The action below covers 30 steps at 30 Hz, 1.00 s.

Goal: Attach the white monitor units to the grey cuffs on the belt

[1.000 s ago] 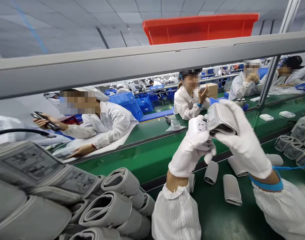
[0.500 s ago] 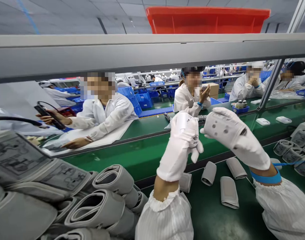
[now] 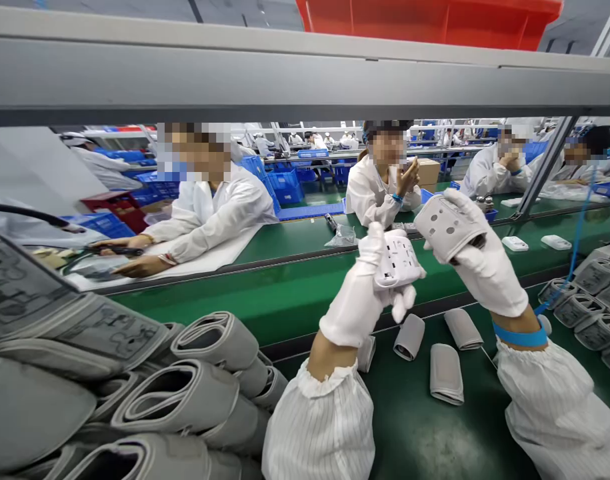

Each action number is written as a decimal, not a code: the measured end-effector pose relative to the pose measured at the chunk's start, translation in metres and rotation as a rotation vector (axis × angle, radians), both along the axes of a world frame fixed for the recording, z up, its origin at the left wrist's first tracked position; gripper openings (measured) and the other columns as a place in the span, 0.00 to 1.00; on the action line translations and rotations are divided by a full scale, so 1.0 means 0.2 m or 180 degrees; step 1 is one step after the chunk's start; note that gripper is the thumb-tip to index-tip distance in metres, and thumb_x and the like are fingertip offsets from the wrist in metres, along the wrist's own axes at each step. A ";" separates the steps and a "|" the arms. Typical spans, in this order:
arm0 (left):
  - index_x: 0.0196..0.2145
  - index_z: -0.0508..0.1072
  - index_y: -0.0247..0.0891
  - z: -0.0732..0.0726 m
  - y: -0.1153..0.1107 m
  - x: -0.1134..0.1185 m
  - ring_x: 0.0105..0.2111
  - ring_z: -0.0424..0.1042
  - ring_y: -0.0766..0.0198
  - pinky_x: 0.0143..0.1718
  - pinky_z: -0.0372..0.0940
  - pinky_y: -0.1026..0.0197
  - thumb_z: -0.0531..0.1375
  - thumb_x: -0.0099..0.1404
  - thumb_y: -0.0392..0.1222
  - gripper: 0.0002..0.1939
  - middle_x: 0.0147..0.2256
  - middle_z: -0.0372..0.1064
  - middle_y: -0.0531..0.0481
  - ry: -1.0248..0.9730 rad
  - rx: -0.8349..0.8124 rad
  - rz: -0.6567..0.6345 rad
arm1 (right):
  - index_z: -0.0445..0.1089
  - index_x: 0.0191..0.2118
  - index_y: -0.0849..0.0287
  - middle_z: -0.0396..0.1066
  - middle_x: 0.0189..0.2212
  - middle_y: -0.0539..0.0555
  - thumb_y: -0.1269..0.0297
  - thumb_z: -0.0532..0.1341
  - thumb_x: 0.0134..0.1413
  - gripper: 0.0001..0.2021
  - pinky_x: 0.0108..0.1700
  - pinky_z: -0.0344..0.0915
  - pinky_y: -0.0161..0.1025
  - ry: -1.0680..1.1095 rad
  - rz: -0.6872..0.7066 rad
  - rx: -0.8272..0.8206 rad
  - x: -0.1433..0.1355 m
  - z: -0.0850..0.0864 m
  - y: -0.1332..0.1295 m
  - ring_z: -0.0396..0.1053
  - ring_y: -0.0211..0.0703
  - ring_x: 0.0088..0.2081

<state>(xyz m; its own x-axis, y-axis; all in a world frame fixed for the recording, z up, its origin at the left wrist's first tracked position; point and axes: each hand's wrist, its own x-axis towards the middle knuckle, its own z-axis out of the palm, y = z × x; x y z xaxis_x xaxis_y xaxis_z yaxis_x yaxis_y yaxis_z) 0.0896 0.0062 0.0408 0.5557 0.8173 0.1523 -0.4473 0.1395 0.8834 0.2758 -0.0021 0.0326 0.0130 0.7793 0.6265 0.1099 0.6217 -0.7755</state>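
Observation:
My left hand point(image 3: 367, 287), in a white glove, is closed on a white plastic device point(image 3: 399, 260) whose slotted, marked face shows. Just to its right, my right hand point(image 3: 485, 257), also gloved, grips a rolled grey cuff point(image 3: 445, 228) with several round holes in its side. The device and the cuff are held up close together, with a small gap between them. Below the hands, several small rolled grey cuffs point(image 3: 447, 375) lie on the green bench point(image 3: 415, 433).
Large rolled grey cuffs point(image 3: 205, 393) are piled at the left. More cuffs point(image 3: 597, 300) stand in rows at the right. A grey beam point(image 3: 285, 73) crosses above, with a red bin point(image 3: 429, 20) on top. Co-workers sit across the green line; white devices point(image 3: 515, 244) lie there.
My left hand has turned the device so its slotted face shows. My right hand has tilted and raised the cuff. The view has dipped, and the co-worker at left has lowered the dark handheld item.

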 end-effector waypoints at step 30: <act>0.54 0.71 0.38 -0.09 0.06 -0.04 0.56 0.72 0.50 0.62 0.66 0.50 0.76 0.54 0.47 0.33 0.55 0.72 0.41 0.0922 0.2922 0.1601 | 0.57 0.73 0.55 0.58 0.70 0.56 0.57 0.78 0.48 0.49 0.69 0.65 0.53 -0.0770 0.0603 -0.0595 0.01 0.03 -0.08 0.59 0.61 0.70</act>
